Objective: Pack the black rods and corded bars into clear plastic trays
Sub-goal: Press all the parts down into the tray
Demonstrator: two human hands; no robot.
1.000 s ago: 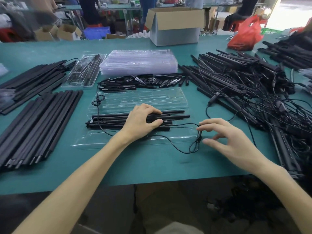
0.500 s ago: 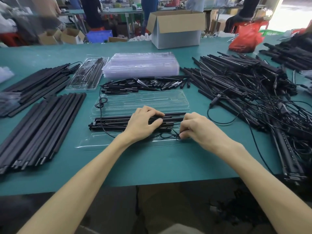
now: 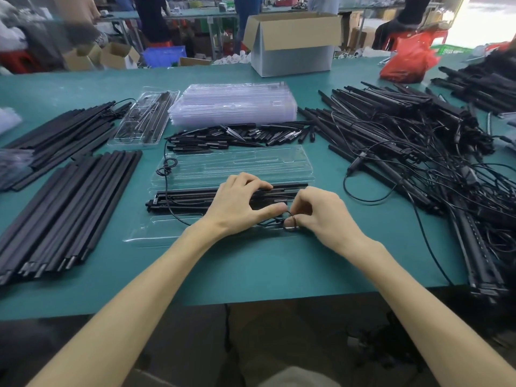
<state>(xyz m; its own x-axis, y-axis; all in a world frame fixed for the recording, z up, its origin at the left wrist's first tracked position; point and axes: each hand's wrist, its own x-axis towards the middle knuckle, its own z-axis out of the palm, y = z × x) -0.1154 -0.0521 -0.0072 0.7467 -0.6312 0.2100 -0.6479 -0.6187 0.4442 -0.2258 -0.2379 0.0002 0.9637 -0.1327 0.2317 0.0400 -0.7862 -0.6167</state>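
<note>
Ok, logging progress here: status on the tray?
Left hand gripping black rods in clear plastic tray. Right hand pinching coiled black cord at near edge. Nothing in the way.

Teal worktable [image 3: 251,269], clutter along the far side.
Open cardboard box [image 3: 293,46] at far edge, flaps up; red plastic bag [image 3: 407,61] to its right, near green basket [image 3: 446,48]; beyond, 2 small open cartons [image 3: 117,55] beside blue crate [image 3: 164,55]; red stool [image 3: 16,61] far left.

Factory packing floor — long green-topped worktable [image 3: 251,263] heaped with black rods [image 3: 64,208], stacked clear trays [image 3: 231,103], open cardboard cartons [image 3: 293,43] — further benches and workers behind.
</note>
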